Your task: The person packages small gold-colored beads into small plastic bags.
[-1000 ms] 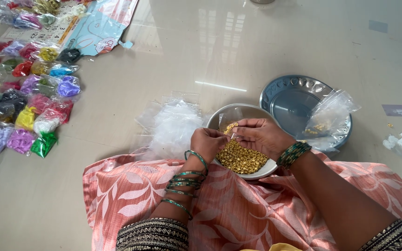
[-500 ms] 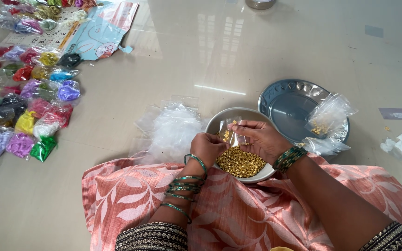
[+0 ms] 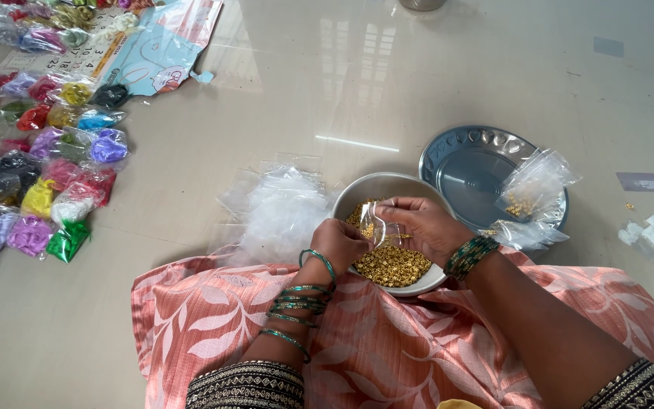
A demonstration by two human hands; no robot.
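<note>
1. Left hand (image 3: pixel 340 244): over near-left rim of the round steel bowl of small gold beads (image 3: pixel 391 265), fingers pinched on the left edge of a small clear plastic pouch (image 3: pixel 376 227). Green bangles on the wrist.
2. Right hand (image 3: pixel 424 227): over the bowl's far-right side, fingertips clamped on the same pouch from the right. Both hands close together, pouch held betw. them just above the beads.
3. Pouch contents: a few gold beads visible inside; whether its mouth is open, cannot tell.
4. Bowl sits on the glossy grey floor (image 3: pixel 327 83), touching the pink leaf-print cloth (image 3: pixel 213 318) spread over the lap.
5. Heap of empty clear plastic pouches (image 3: pixel 281 212) just left of bowl, touching it.
6. Round steel plate (image 3: pixel 471 167) just right of & beyond bowl; clear bags with some gold beads (image 3: pixel 531 193) lie on its right rim.
7. Far left: rows of small bags of coloured thread (image 3: pixel 39 159), well apart from the hands.
8. White scraps (image 3: pixel 649 231) at right edge.
</note>
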